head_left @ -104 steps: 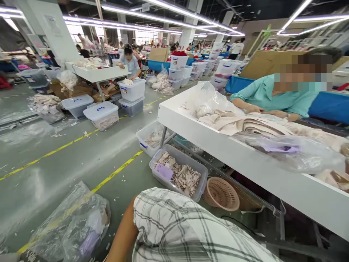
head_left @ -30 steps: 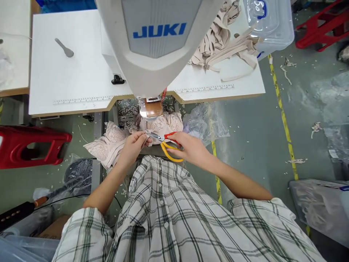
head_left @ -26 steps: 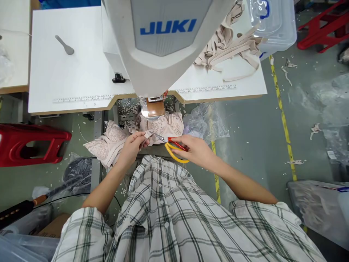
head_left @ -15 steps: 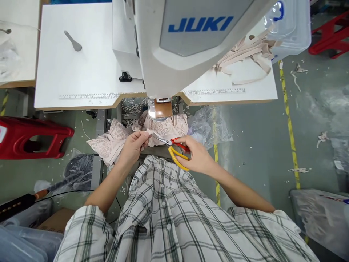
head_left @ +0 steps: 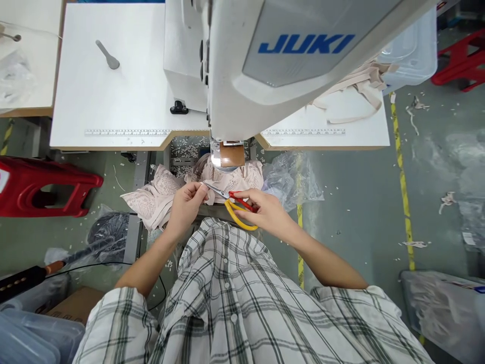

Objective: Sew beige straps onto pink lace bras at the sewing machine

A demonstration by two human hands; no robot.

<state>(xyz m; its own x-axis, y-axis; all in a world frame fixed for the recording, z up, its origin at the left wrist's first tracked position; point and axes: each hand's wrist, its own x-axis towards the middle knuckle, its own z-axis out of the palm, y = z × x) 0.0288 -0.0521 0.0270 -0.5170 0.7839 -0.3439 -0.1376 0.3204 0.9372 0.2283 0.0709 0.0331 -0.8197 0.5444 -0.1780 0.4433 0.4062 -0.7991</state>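
Observation:
My right hand [head_left: 267, 211] grips a pair of scissors [head_left: 239, 214] with one red and one yellow handle loop. Their metal blades point left and reach the fingertips of my left hand [head_left: 187, 205]. That hand is closed in a pinch on an edge of the pale pink lace bra [head_left: 151, 194]; the exact bit between its fingers is too small to make out. The lace lies bunched below the sewing machine's head, spreading left of my left hand and behind both hands.
A white JUKI sewing machine [head_left: 235, 96] overhangs the hands from a white table [head_left: 113, 101] with a printed ruler. Beige straps [head_left: 364, 93] lie at its right. A red stool [head_left: 49, 184] stands left, and clear plastic bags [head_left: 293, 179] lie right of the lace.
The scissors and my right hand have shifted slightly left, bringing the blades closer to my left fingertips. My left hand keeps its pinch. The camera view has tilted a little.

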